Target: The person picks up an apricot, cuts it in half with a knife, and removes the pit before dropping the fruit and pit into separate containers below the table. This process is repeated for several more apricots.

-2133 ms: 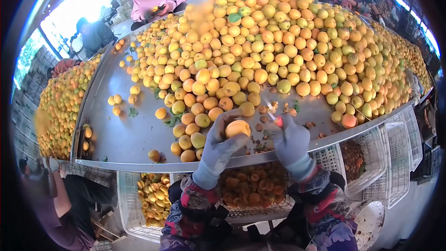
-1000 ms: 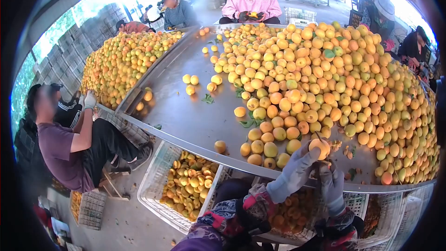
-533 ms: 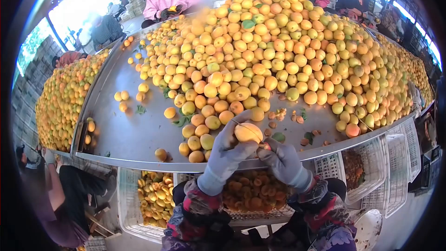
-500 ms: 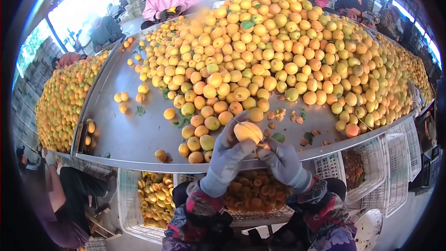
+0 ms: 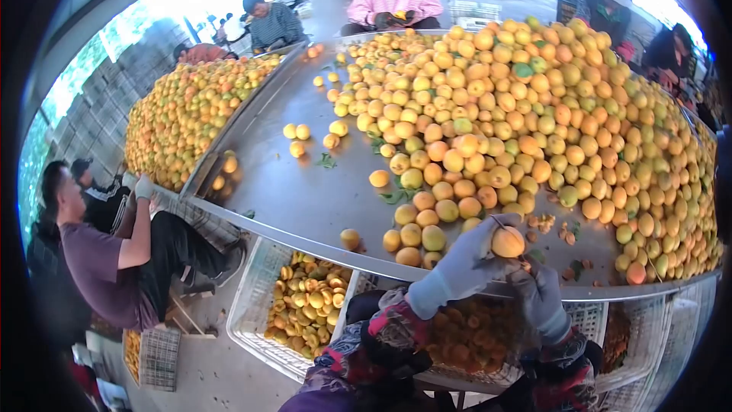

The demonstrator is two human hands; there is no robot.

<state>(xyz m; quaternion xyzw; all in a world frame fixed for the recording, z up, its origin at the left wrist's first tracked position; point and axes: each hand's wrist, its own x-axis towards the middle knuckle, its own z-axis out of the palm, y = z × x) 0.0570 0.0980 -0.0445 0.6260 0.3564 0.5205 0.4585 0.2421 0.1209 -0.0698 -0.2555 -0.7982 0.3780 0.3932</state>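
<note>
A whole orange-yellow apricot (image 5: 508, 242) is gripped in the grey-gloved fingers of my left hand (image 5: 459, 265), above the near edge of the metal table (image 5: 297, 194). Just below the fruit, my right hand (image 5: 538, 299), also gloved, is closed with its fingertips close to the apricot's underside. What those fingers pinch is too small to make out. A large heap of apricots (image 5: 549, 118) covers the table beyond both hands. Several pits and scraps (image 5: 568, 233) lie on the metal nearby. Beneath my hands sits a crate of split apricots (image 5: 465, 339).
Left of my knees stands a white crate (image 5: 252, 328) holding apricot halves (image 5: 305, 301). More crates (image 5: 637, 336) line the right side. A seated co-worker (image 5: 107, 259) is at the left, beside another apricot heap (image 5: 191, 118). Other people sit across the table.
The view has swung left, so the table and my hands appear farther right and the seated co-worker shows more fully. My left hand still holds the apricot, with my right hand close to it.
</note>
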